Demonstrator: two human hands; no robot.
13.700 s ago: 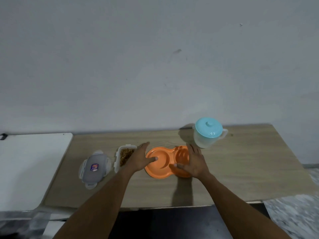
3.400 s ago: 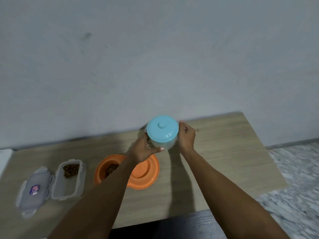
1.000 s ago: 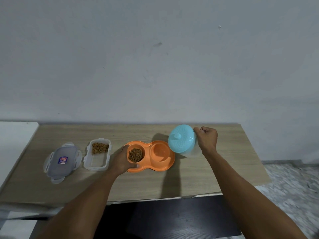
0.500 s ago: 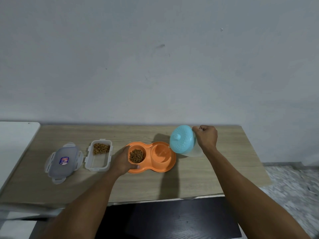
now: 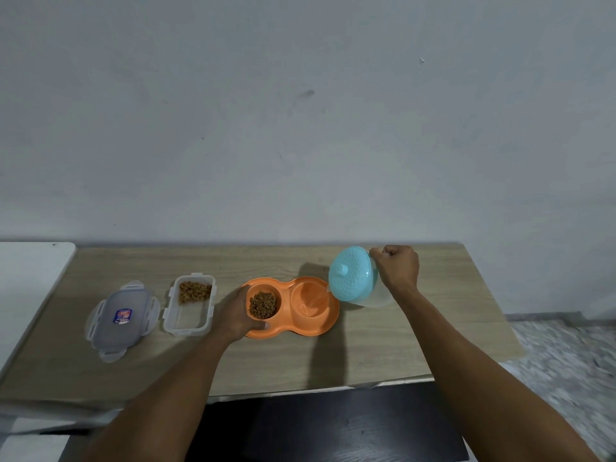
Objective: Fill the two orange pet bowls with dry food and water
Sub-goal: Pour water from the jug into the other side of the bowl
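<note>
The orange double pet bowl [image 5: 321,325] lies in the middle of the wooden table [image 5: 400,345]. Its left bowl holds brown dry food [image 5: 263,305]. Its right bowl [image 5: 310,300] has water in it. My left hand [image 5: 238,313] grips the left end of the orange bowl, thumb on its front rim. My right hand [image 5: 398,270] is curled round the handle of the clear jug with the blue lid [image 5: 353,276]. The jug is tilted to the left, its spout over the right bowl, and a thin stream of water runs from it.
A clear food box [image 5: 190,305] with some dry food at its far end stands left of the bowl. Its grey clip lid [image 5: 121,320] lies further left. A white surface [image 5: 30,271] adjoins the table's left end. Floor lies beyond the right edge.
My right hand has tilted the jug further to the left over the right bowl, and water now shows in that bowl. My left hand has stayed on the bowl's left end.
</note>
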